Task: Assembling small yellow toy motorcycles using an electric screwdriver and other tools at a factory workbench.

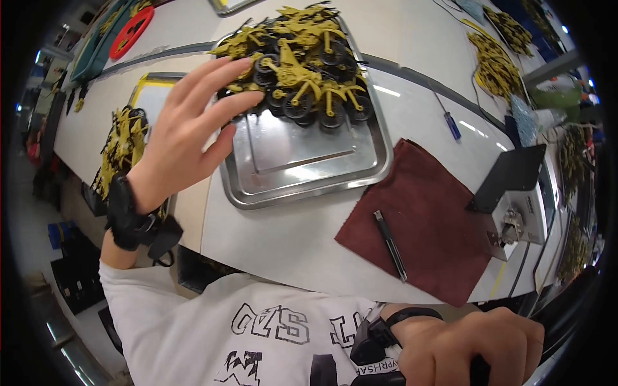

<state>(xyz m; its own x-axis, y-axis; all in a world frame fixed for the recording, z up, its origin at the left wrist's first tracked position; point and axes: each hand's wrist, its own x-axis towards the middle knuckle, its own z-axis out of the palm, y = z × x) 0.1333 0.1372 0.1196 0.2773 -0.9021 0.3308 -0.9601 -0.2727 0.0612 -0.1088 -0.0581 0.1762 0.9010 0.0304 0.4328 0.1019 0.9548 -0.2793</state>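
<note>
My left hand [190, 125] reaches forward with fingers spread, its fingertips at the left edge of a heap of yellow toy motorbikes with black wheels [302, 64]. The heap fills the far half of a steel tray [302, 174]; the near half of the tray is bare. My right hand [476, 344] is low at the bottom right, below the table edge, curled into a fist around a dark object that I cannot make out. A black strap sits on each wrist.
A dark red cloth [425, 219] lies right of the tray with a black pen-like tool [389, 244] on it. A grey metal fixture [515, 206] stands at the right edge. More yellow parts [122, 148] lie left, and others [496, 64] far right, near a blue screwdriver [450, 122].
</note>
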